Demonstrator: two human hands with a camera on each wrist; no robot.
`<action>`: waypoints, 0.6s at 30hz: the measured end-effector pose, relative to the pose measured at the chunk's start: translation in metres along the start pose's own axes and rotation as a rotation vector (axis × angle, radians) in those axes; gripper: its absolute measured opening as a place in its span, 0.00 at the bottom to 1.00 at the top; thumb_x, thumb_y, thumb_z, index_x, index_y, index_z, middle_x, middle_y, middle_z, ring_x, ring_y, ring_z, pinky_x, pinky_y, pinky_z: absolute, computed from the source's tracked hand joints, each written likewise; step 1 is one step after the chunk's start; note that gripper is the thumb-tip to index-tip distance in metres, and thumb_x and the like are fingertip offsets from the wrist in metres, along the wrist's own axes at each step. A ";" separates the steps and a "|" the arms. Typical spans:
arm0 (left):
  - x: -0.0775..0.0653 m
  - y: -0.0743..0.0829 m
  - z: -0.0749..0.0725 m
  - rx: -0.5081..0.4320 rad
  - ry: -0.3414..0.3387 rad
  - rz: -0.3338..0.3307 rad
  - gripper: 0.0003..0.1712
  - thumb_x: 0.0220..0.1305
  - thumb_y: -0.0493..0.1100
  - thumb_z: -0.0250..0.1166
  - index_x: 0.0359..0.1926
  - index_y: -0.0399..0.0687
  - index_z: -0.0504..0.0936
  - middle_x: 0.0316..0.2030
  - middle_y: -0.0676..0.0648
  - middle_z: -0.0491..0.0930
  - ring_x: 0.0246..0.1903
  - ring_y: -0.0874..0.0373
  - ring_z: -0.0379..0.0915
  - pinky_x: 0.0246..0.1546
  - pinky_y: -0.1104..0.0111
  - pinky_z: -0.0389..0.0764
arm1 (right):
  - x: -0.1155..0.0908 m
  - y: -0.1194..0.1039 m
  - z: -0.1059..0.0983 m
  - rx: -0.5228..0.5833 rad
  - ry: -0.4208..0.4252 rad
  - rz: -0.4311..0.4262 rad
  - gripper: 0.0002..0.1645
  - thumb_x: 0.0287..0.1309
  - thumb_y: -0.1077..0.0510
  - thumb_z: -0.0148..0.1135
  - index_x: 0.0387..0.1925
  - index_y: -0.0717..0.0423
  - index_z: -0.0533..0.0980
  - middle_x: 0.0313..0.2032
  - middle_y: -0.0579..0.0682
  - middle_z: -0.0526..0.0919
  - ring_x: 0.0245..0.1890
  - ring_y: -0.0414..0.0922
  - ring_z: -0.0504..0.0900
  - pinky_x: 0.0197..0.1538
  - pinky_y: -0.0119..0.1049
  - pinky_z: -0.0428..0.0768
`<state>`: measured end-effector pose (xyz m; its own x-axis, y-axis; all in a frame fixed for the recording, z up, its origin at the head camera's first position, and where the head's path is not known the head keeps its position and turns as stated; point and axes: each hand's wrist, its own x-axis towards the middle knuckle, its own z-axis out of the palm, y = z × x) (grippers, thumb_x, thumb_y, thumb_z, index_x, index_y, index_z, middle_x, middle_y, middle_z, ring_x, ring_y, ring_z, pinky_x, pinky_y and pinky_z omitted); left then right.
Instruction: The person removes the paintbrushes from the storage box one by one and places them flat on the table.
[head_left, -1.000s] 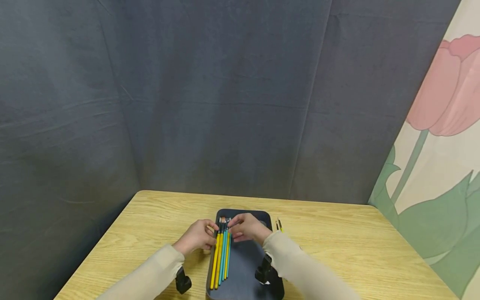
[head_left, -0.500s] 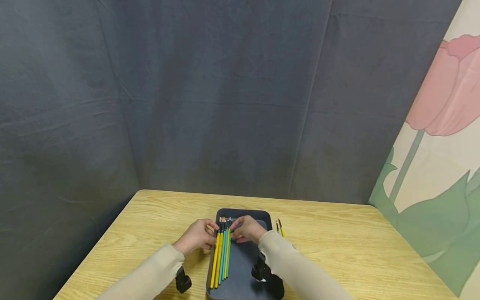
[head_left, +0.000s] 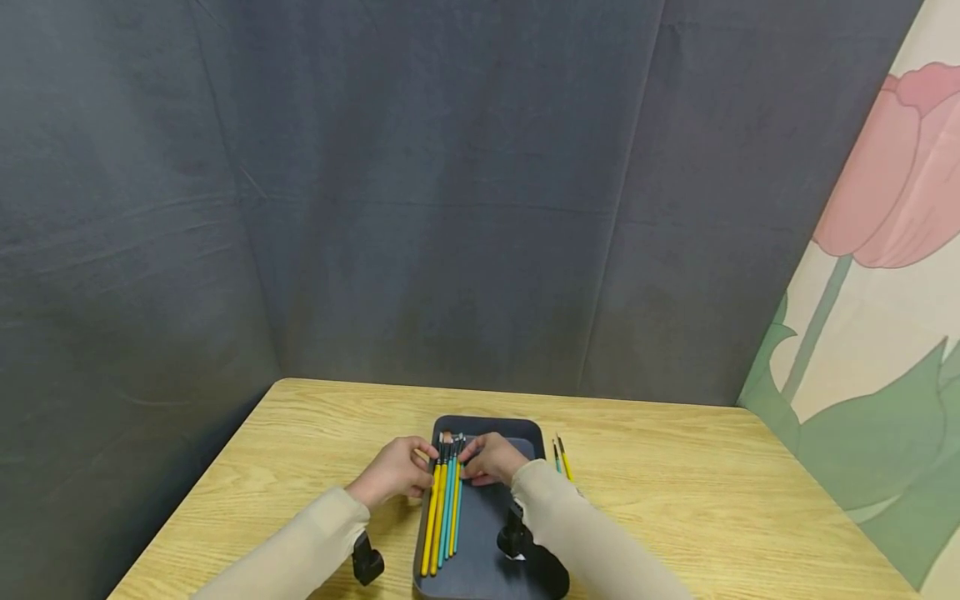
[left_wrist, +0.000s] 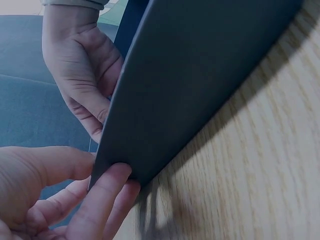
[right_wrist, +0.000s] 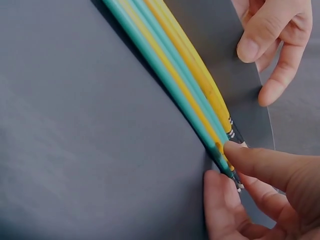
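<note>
A dark grey tray [head_left: 491,533] lies lengthwise on the table. Along its left side, several paintbrushes [head_left: 444,512] with yellow and teal handles lie side by side, bristles toward the far end. My left hand [head_left: 397,471] grips the tray's left wall; in the left wrist view its fingertips [left_wrist: 117,172] press the outer face. Inside the tray, my right hand [head_left: 491,458] pinches the brushes at the right of the row near their ferrules. Its thumb [right_wrist: 245,152] lies over the handles in the right wrist view, with the other fingers beside and below.
Just right of the tray, more paintbrushes [head_left: 564,458] lie on the wooden table [head_left: 675,492], partly hidden by my right sleeve [head_left: 592,533]. A dark grey curtain [head_left: 450,208] hangs behind the table, and a tulip-patterned cloth [head_left: 870,192] at the right.
My right forearm has shifted slightly left, baring more of the brushes outside the tray. The left hand stays on the tray wall, and the row of brushes looks nearly the same.
</note>
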<state>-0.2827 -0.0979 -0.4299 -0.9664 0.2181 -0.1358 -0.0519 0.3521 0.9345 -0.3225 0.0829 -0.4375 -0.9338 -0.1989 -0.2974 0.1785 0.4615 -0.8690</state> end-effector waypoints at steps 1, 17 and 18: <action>0.000 0.000 0.000 0.004 0.003 -0.002 0.21 0.50 0.22 0.64 0.48 0.30 0.75 0.30 0.42 0.72 0.23 0.56 0.71 0.24 0.64 0.81 | 0.000 0.000 0.000 -0.001 0.002 -0.001 0.14 0.47 0.76 0.67 0.39 0.68 0.78 0.28 0.51 0.79 0.23 0.41 0.76 0.36 0.41 0.85; -0.002 0.001 0.000 0.001 -0.003 0.010 0.22 0.50 0.22 0.64 0.48 0.30 0.75 0.30 0.43 0.72 0.22 0.56 0.70 0.21 0.67 0.78 | 0.005 0.002 0.004 -0.043 0.025 0.001 0.14 0.45 0.76 0.68 0.36 0.67 0.77 0.26 0.51 0.80 0.20 0.40 0.78 0.30 0.37 0.84; -0.001 0.000 0.000 -0.001 -0.005 0.011 0.21 0.50 0.22 0.64 0.48 0.29 0.75 0.30 0.43 0.72 0.22 0.56 0.70 0.21 0.67 0.78 | 0.006 0.003 0.004 -0.048 0.028 -0.002 0.14 0.44 0.76 0.68 0.36 0.66 0.77 0.24 0.50 0.79 0.20 0.40 0.77 0.30 0.37 0.84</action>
<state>-0.2813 -0.0976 -0.4294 -0.9657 0.2261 -0.1274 -0.0418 0.3491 0.9362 -0.3260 0.0794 -0.4430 -0.9426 -0.1760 -0.2837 0.1618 0.5025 -0.8493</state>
